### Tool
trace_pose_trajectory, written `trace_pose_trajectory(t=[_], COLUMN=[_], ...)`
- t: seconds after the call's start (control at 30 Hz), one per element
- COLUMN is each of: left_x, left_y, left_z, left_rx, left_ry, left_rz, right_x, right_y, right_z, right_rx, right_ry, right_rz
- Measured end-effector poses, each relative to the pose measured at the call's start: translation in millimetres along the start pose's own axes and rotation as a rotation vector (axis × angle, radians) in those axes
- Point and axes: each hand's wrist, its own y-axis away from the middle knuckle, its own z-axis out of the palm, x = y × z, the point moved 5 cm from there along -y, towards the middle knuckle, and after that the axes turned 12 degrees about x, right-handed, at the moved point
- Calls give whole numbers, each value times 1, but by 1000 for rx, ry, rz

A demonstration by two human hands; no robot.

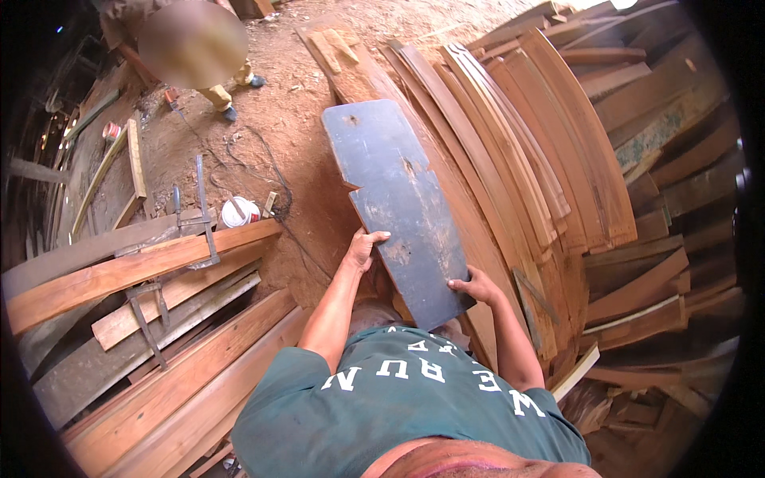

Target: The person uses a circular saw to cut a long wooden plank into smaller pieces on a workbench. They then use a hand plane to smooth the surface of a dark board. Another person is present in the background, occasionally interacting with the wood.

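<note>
A long dark grey-blue panel, with rounded far corners, notched long edges and worn pale patches, lies lengthwise in front of my body. My left hand grips its left edge around the middle, thumb on the top face. My right hand grips its right edge nearer to me, also with the thumb on top. The fingers of both hands are partly hidden by the panel. Beneath and beside its far part is a wide reddish board with small wood pieces on its far end.
Stacked curved planks fill the right side. At left are boards, a plank with metal clamps, a white bucket and cables on the dirt floor. Another person stands at the upper left.
</note>
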Motion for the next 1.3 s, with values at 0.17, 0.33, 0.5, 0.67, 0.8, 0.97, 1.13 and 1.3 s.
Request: trace_pose_trajectory(t=[0.17, 0.33, 0.5, 0.67, 0.8, 0.97, 1.13, 1.3], left_x=[79, 148, 213, 250, 241, 226, 236, 234], left_y=[-19, -66, -123, -212, -271, -298, -293, -279], left_z=[-15, -15, -2, 16, 18, 18, 25, -26], left_rx=[12, -18, -35, 182, 475, 565, 385, 348], left_ry=[-81, -58, -76, -229, -421, -755, -789, -803], left_rz=[87, 149, 186, 43, 64, 88, 10, -86], right_x=[-40, -108, -206, -265, -278, -283, -305, -307], right_y=[-45, -88, -121, -204, -268, -291, -295, -295], right_z=[39, 45, 31, 6, -5, -27, -13, 40], right_rx=[29, 219, 576, 637, 649, 582, 663, 502], right_ry=[-182, -254, 30, 137, 251, 389, 611, 790], right_rz=[-112, -205, -286, -270, -213, -190, -552, -629])
